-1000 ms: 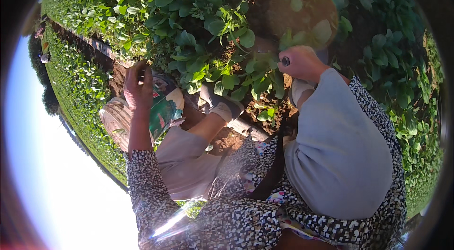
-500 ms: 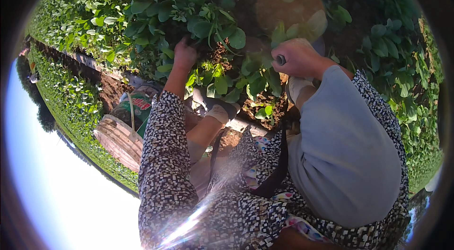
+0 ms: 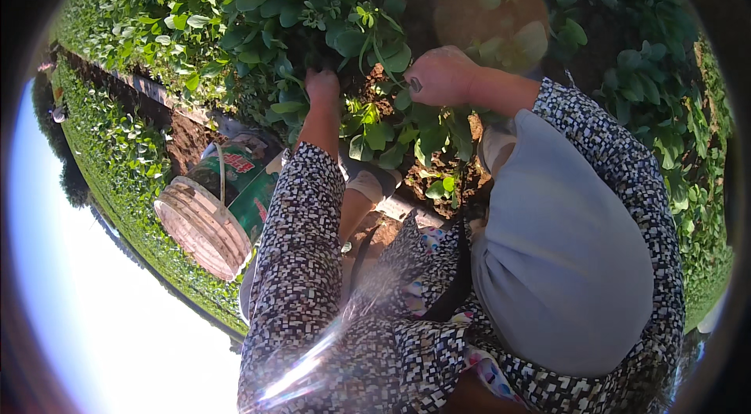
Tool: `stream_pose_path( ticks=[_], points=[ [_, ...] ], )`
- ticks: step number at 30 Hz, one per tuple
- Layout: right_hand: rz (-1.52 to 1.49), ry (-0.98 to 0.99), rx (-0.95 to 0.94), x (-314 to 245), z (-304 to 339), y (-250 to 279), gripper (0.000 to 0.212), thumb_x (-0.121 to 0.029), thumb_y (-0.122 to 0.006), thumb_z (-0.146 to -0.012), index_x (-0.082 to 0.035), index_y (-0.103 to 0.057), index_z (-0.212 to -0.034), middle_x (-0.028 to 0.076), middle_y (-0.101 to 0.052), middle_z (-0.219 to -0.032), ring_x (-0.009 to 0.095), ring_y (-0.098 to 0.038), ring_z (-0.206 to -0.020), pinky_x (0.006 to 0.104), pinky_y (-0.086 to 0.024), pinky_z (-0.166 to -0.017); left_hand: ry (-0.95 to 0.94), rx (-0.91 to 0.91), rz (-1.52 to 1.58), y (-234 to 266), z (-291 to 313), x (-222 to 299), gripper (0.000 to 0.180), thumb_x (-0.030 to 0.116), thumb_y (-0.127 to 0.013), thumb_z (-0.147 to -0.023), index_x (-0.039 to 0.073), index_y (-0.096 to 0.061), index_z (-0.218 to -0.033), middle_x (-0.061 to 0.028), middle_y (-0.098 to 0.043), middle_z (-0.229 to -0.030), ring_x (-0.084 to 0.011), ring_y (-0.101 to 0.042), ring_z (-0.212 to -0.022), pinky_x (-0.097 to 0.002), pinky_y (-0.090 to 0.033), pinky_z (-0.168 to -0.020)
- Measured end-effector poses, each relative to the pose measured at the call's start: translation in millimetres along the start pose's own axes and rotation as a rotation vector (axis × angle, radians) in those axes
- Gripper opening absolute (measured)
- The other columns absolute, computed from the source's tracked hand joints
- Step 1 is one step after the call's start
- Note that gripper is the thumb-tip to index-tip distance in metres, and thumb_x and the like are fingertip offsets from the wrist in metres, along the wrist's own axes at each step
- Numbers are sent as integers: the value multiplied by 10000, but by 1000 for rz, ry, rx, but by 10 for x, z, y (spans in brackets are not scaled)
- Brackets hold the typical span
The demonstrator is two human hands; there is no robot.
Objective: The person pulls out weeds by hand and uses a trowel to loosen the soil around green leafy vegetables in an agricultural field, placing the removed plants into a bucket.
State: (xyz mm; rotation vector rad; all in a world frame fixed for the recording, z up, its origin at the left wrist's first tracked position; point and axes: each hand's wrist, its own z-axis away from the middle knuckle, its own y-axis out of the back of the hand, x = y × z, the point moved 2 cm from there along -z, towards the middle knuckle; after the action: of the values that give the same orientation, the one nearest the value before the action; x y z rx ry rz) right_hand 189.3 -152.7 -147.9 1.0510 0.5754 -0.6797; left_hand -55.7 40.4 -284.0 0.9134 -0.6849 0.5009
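Observation:
My right hand (image 3: 442, 76) is closed in a fist around a short handle, whose round grey end (image 3: 415, 84) pokes out below the thumb side. The tool's other end is hidden. To its left, my left hand (image 3: 322, 88) reaches in at the base of the leafy green plants (image 3: 344, 30). It looks closed, but leaves and shade cover the fingertips and whatever they grip. Between the two hands, sunlit small leaves (image 3: 375, 132) grow from brown soil (image 3: 377, 81).
A dirty white-rimmed bucket (image 3: 199, 226) with a green outside and wire handle lies tipped at my left. My bent knee (image 3: 563, 257) in grey cloth rises at the right. A pale strip (image 3: 415, 213) edges the bed, and dense plants spread beyond.
My right hand has moved left with the handle, closer to my left hand. My left hand has shifted slightly right and down. More of the bucket shows.

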Motion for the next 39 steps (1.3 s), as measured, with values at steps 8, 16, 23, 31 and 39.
stream_pose_path(
  ticks=[8,16,23,31,39],
  points=[
    [-183,-102,-18,45,210,-34,215,-299,-601,-721,-88,-634,-699,144,-629,-724,364,-610,-745,465,-476,-679,166,13,-230,13,-23,128,465,150,-600,-839,25,-461,-1265,-182,-583,-1168,-314,-620,-957,-389,-499,-816],
    [-253,-85,72,82,412,-77,211,-255,-599,-710,-56,-569,-649,168,-564,-643,384,-563,-652,460,-443,-596,-221,-219,-354,-514,72,620,375,165,-597,-879,65,-524,-1233,-92,-582,-1206,-236,-573,-1071,-346,-467,-895],
    [-252,-87,87,107,446,-69,197,-247,-601,-706,-63,-571,-643,157,-572,-643,376,-569,-651,459,-442,-589,-320,-429,-864,-719,355,800,477,308,-372,-985,163,-335,-1438,-67,-358,-1477,-213,-335,-1359,-361,-276,-1115],
    [-237,-63,109,46,471,9,205,-250,-602,-712,-62,-562,-642,151,-572,-642,370,-568,-657,459,-437,-598,-44,-141,311,-212,69,624,318,124,-606,-851,58,-547,-1157,-70,-649,-997,-240,-633,-866,-340,-518,-748],
    [-215,-182,125,99,640,249,211,-269,-595,-727,-61,-612,-697,154,-587,-660,358,-577,-661,444,-452,-614,202,-320,141,51,165,773,378,193,-574,-884,33,-509,-1221,-142,-632,-1066,-253,-609,-951,-332,-484,-826]
  ],
)
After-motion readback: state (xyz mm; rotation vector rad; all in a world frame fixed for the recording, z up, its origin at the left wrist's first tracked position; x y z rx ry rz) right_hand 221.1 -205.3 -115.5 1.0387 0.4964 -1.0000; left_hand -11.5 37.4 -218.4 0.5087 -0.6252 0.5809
